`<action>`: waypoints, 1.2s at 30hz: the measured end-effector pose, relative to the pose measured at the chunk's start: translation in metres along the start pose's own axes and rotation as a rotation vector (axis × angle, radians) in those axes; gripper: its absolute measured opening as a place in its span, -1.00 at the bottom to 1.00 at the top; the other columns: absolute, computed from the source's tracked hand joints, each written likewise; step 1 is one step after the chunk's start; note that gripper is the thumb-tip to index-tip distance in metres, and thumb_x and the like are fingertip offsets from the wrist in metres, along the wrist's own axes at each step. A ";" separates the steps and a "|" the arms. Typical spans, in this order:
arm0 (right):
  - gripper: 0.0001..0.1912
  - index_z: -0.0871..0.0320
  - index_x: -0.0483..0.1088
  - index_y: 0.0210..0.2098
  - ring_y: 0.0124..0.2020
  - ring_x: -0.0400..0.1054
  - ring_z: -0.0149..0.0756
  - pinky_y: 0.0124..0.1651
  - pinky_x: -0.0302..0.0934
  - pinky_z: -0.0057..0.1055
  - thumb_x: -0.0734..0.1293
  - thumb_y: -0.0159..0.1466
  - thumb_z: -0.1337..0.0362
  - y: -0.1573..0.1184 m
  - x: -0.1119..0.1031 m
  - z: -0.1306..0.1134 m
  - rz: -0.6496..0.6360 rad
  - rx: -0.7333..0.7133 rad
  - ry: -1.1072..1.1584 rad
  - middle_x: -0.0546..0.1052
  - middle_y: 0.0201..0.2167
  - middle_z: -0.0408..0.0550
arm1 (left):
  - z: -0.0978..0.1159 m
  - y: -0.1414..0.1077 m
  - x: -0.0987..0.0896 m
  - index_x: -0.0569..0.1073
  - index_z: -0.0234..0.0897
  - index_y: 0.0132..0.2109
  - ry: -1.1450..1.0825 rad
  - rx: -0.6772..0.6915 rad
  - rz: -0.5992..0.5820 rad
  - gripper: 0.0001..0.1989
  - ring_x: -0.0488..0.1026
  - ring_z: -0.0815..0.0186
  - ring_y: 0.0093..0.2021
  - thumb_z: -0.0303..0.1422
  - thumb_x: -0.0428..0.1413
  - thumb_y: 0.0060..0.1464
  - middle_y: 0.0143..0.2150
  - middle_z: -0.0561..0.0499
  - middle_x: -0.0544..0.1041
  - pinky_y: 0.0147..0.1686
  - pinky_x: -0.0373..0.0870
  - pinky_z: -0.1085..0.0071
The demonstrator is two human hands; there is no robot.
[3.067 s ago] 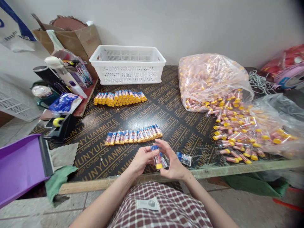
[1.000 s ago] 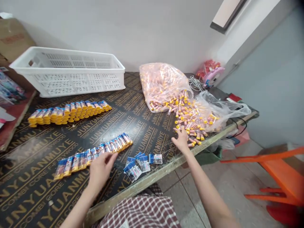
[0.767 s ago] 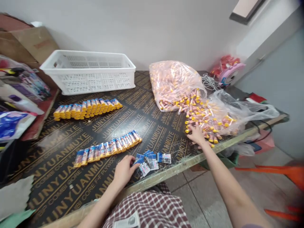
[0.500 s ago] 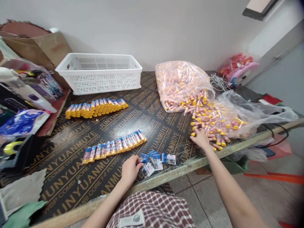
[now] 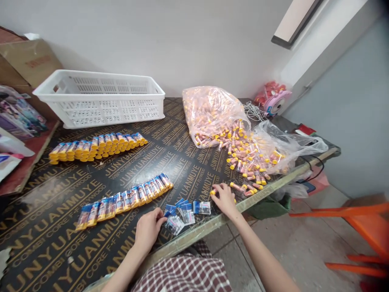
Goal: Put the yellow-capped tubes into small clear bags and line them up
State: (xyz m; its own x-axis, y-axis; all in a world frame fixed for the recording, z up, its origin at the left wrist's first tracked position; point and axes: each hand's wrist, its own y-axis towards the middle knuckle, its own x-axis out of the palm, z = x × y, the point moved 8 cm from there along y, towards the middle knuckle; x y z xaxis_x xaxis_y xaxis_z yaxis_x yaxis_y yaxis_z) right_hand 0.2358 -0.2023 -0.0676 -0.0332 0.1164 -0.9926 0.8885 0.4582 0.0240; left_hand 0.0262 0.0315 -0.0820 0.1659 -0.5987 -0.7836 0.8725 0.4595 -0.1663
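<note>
My left hand (image 5: 149,228) rests at the table's front edge with its fingers curled together, touching the left side of small blue-topped packets (image 5: 186,211); what it pinches, if anything, is hidden. To the right of those packets, my right hand (image 5: 224,198) is closed over yellow-capped tubes, with yellow caps showing at its fingers. Several loose tubes (image 5: 252,187) lie just right of it. Beyond them spreads a heap of pink tubes with yellow caps (image 5: 249,158). A slanting row of blue-and-yellow tubes (image 5: 130,198) lies left of my hands.
Stacked blue-and-yellow tubes (image 5: 97,147) lie before a white basket (image 5: 103,107). A clear bag (image 5: 212,113) of tubes stands at the back. A pink fan (image 5: 275,103) sits at the far right corner, and an orange stool (image 5: 361,227) stands on the floor.
My right hand has moved left from the heap towards the packets, with a few tubes now lying apart from the heap. The view has turned to the right. My left hand stays by the packets.
</note>
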 end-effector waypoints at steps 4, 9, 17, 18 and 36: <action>-0.59 -0.02 0.31 0.06 0.18 0.02 0.03 0.11 -0.14 0.04 0.26 0.21 0.20 -0.014 -0.002 -0.013 -0.018 -0.045 -0.013 0.25 0.15 0.08 | 0.004 -0.001 -0.008 0.35 -0.24 -0.49 -0.094 0.044 0.065 -0.85 0.39 0.28 -0.40 -0.30 0.09 -0.04 -0.46 0.05 0.45 -0.37 0.17 0.43; -0.53 0.02 0.36 0.02 0.14 0.06 0.00 0.04 -0.01 -0.10 0.30 0.10 0.40 -0.009 -0.011 -0.019 -0.090 -0.198 0.022 0.25 0.15 0.09 | 0.003 -0.002 -0.007 0.26 -0.23 -0.48 -0.599 -0.066 -0.025 -0.73 0.34 0.35 -0.55 -0.16 0.12 -0.10 -0.61 0.13 0.37 -0.47 0.22 0.46; -0.75 0.16 0.39 -0.40 -0.23 0.28 -0.24 -0.15 0.17 -0.37 0.20 0.02 0.57 0.007 -0.035 -0.037 0.001 -0.359 0.220 0.42 -0.36 -0.04 | 0.008 -0.007 -0.019 0.43 -0.33 -0.37 -1.122 -0.280 -0.043 -0.67 0.41 0.39 -0.48 -0.30 0.32 -0.34 -0.47 0.06 0.52 -0.42 0.32 0.50; -0.77 0.16 0.37 -0.36 -0.23 0.29 -0.24 -0.15 0.19 -0.37 0.21 0.03 0.54 0.008 -0.040 -0.040 0.040 -0.352 0.261 0.42 -0.34 -0.04 | 0.007 -0.007 -0.021 0.45 -0.34 -0.41 -1.167 -0.302 -0.026 -0.69 0.41 0.39 -0.48 -0.29 0.33 -0.33 -0.47 0.05 0.52 -0.42 0.33 0.50; -0.61 0.00 0.34 -0.11 -0.18 0.44 -0.17 -0.14 0.38 -0.16 0.35 0.11 0.50 -0.076 -0.095 -0.170 0.405 -0.644 1.020 0.52 -0.24 -0.03 | -0.023 -0.011 -0.037 0.50 -0.42 -0.49 -1.557 -0.511 0.352 -0.62 0.38 0.45 -0.56 -0.20 0.38 -0.42 -0.60 0.03 0.48 -0.54 0.28 0.55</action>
State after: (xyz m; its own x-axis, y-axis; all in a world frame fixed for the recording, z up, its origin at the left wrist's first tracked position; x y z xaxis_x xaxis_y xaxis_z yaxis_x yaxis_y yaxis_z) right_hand 0.0933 -0.0989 0.0448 -0.4026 0.8387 -0.3666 0.5453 0.5415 0.6399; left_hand -0.0001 0.0640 -0.0652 0.8470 -0.3184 0.4257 0.5191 0.6679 -0.5334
